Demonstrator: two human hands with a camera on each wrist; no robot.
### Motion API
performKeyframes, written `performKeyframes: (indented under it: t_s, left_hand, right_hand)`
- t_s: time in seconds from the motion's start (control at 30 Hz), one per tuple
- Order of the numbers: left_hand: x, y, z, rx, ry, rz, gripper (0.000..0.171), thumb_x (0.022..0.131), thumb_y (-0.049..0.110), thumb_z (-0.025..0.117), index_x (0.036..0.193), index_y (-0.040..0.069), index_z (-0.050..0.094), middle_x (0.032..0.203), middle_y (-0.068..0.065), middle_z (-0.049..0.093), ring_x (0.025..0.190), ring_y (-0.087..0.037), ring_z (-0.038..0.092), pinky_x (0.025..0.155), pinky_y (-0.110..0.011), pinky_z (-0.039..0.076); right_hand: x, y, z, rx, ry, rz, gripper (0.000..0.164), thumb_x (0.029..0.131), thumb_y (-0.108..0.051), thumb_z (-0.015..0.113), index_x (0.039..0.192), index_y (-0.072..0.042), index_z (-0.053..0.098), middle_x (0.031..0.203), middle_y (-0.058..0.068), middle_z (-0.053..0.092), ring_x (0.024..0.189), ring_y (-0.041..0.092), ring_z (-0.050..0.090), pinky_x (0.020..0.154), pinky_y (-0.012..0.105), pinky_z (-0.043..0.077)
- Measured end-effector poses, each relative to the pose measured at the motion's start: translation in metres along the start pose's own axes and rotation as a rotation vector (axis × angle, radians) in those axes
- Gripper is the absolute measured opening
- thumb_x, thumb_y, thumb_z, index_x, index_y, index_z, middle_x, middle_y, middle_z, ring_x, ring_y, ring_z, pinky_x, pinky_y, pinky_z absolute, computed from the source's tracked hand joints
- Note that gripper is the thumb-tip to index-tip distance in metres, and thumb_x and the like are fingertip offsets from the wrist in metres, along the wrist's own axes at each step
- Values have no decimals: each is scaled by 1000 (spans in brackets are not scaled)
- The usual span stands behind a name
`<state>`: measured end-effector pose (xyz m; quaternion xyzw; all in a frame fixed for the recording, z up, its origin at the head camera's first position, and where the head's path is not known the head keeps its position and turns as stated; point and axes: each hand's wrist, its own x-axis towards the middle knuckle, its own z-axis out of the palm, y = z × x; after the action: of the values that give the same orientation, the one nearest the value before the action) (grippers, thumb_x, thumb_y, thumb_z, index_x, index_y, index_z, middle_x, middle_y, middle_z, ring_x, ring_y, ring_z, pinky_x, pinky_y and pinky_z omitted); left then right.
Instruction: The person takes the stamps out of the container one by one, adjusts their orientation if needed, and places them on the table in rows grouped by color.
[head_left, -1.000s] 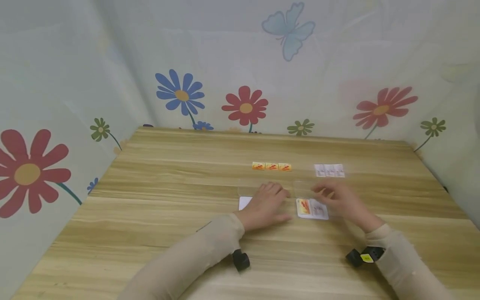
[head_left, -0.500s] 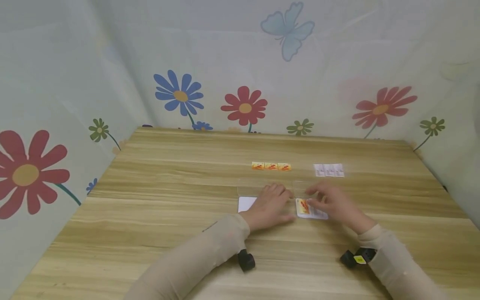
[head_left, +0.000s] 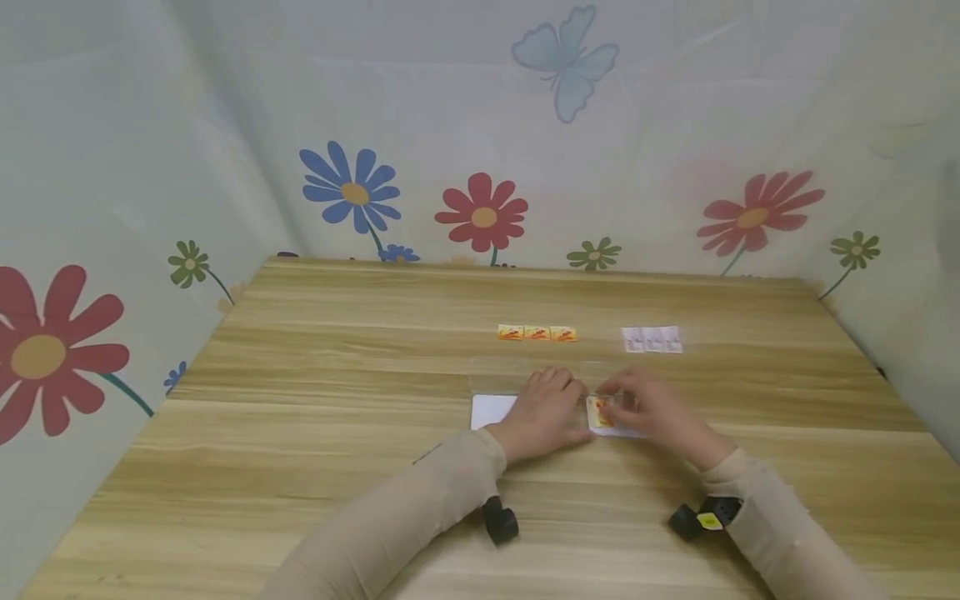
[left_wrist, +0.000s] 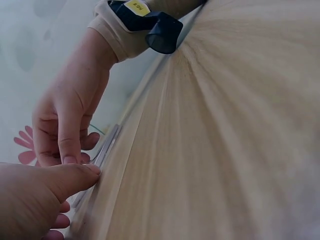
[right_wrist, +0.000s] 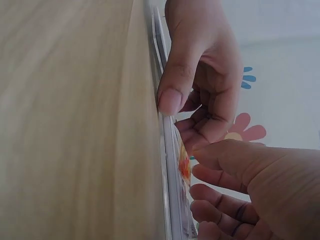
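In the head view, a white card (head_left: 621, 432) with an orange-and-yellow picture piece (head_left: 597, 410) lies in a flat clear plastic case at centre right. My left hand (head_left: 542, 417) holds the left side of this case. The right wrist view shows that hand's thumb (right_wrist: 171, 101) on the case edge and its fingers bent behind. My right hand (head_left: 666, 415) is over the card, its fingers loosely bent and fingertips right at the orange piece (right_wrist: 184, 162). It covers the card's right part. A second white card (head_left: 489, 410) is partly hidden under the left forearm and hand.
Clear lids (head_left: 498, 377) lie folded back behind the two cards. Farther back are a row of three orange pieces (head_left: 537, 333) and, to its right, a row of three pale pieces (head_left: 652, 339). The wooden table (head_left: 337, 333) meets a flower-print cloth (head_left: 420, 100).
My right hand has moved left across the card, from its right part to the orange piece, covering the pale print seen earlier. The left hand has shifted slightly toward the case's edge.
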<state>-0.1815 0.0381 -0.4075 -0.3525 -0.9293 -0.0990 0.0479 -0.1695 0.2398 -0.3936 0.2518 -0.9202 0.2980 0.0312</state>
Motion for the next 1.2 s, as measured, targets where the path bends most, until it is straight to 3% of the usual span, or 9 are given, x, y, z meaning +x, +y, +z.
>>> performKeyframes:
  t_s: [0.33,1.2]
  left_hand:
    - [0,-1,3,-19,1,-9,54,82,55,67,118,15,61,112,2,56,109,-15,51,96,-30,40]
    - [-2,-2,4,-37,14,-1,53,83,54,67,119,15,60,111,2,55,109,-15,50,97,-30,40]
  right_hand:
    - [0,2,8,-14,19,4,18,79,-8,74,96,-5,70,90,5,60,74,10,48,63,22,40]
    - [-1,2,13,-6,59,-6,17,79,-7,74,90,-10,62,85,1,59,70,6,50,60,21,42]
